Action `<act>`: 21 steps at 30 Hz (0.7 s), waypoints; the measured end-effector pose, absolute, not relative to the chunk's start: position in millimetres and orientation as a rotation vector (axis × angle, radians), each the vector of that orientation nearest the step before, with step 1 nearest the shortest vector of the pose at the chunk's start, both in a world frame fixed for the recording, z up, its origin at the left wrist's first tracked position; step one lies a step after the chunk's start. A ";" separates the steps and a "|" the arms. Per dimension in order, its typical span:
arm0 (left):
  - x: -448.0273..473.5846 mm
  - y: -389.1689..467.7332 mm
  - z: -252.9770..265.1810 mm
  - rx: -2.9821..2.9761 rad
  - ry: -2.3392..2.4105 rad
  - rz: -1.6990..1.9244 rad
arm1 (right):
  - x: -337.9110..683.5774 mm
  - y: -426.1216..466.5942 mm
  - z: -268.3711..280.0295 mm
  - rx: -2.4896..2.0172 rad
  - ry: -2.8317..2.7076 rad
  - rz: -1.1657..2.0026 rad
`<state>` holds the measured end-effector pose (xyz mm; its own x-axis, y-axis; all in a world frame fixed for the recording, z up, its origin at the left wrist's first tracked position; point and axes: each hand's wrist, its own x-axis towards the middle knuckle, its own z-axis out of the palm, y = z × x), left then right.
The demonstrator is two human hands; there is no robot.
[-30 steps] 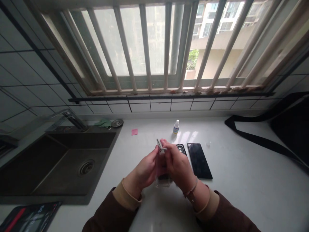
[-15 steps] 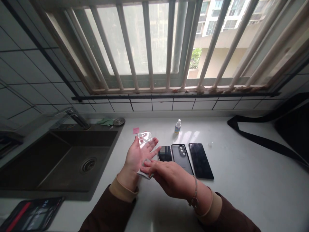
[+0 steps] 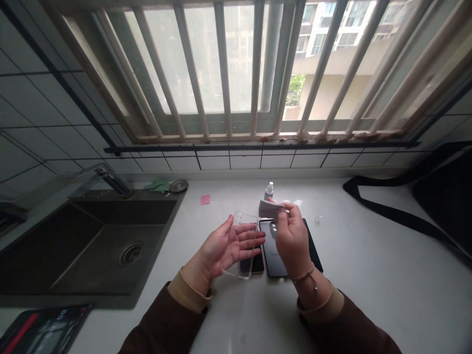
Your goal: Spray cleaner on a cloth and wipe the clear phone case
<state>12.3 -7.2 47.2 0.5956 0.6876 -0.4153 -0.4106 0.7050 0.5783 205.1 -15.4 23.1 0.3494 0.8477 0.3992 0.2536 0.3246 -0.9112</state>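
Note:
My left hand [image 3: 226, 248] is palm up, its fingers stretched along a clear phone case [image 3: 246, 217], which it holds against the thumb. A folded grey cloth [image 3: 270, 210] is pinched in my right hand [image 3: 293, 238], raised to the right of the clear case. Beneath the hands, a dark phone [image 3: 258, 265] lies partly covered by the left fingers and case. Beside it is a dark phone case [image 3: 273, 255] with camera cutouts, partly behind my right hand. A flat black device [image 3: 314, 250] shows at its right, mostly hidden.
A small spray bottle [image 3: 269, 190] stands behind the cloth. On the left is a sink [image 3: 110, 236] with a tap [image 3: 116, 181]. A pink note [image 3: 205, 199] lies on the white counter [image 3: 372, 275]. A black strap [image 3: 387, 209] lies at the right; a dark packet [image 3: 46, 327] lies front left.
My right hand has lifted the cloth off the clear case and moved up and right, turning upright. The left hand has moved slightly right and down with the case.

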 end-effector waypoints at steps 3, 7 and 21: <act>14.2 -8.7 45.6 0.441 0.643 0.634 | 197.6 -25.8 21.6 -1.280 -1.488 0.374; 16.6 -6.7 38.5 0.337 0.616 0.709 | 184.4 -28.6 10.8 -1.169 -1.814 0.284; -0.4 8.1 42.9 0.163 0.764 0.964 | 186.4 -50.4 43.6 -0.838 -2.224 0.729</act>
